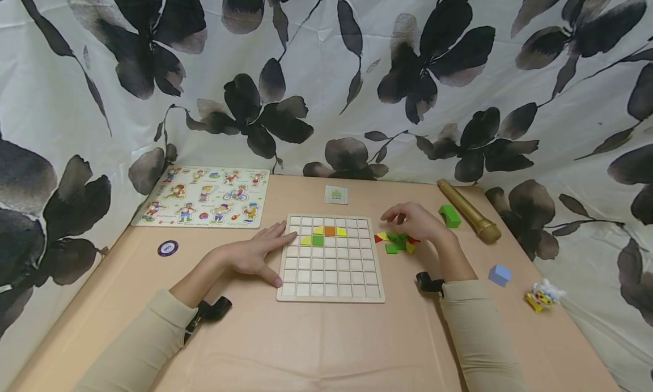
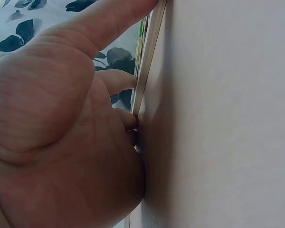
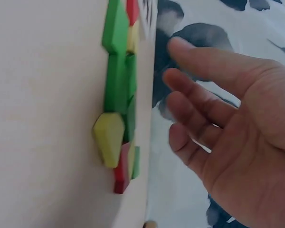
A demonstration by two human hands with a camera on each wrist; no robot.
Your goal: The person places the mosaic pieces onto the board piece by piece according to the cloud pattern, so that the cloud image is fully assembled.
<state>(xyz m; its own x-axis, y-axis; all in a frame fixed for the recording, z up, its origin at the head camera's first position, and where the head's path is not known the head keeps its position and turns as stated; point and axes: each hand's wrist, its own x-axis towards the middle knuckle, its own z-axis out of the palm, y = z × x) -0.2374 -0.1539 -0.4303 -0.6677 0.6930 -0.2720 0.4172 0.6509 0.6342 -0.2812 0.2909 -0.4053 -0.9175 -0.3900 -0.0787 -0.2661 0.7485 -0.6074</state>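
A white grid board (image 1: 331, 277) lies on the table in front of the person. Its upper rows hold an orange square piece (image 1: 330, 231), a green square piece (image 1: 318, 241) and several yellow pieces. The left hand (image 1: 255, 252) rests along the board's left edge, fingers straight and thumb at the lower left corner; the left wrist view shows fingertips against the board's side (image 2: 149, 61). Right of the board, the right hand (image 1: 412, 219) hovers above a small pile of green, yellow and red pieces (image 3: 116, 85). Its fingers are loosely bent, with nothing between them.
A small patterned card (image 1: 336, 195) lies behind the board. At the back left is a picture board (image 1: 206, 196), with a round dark token (image 1: 168, 248) before it. On the right are a green block (image 1: 449, 216), a gold microphone-shaped stick (image 1: 469, 212), a blue block (image 1: 499, 275) and a small toy figure (image 1: 543, 295).
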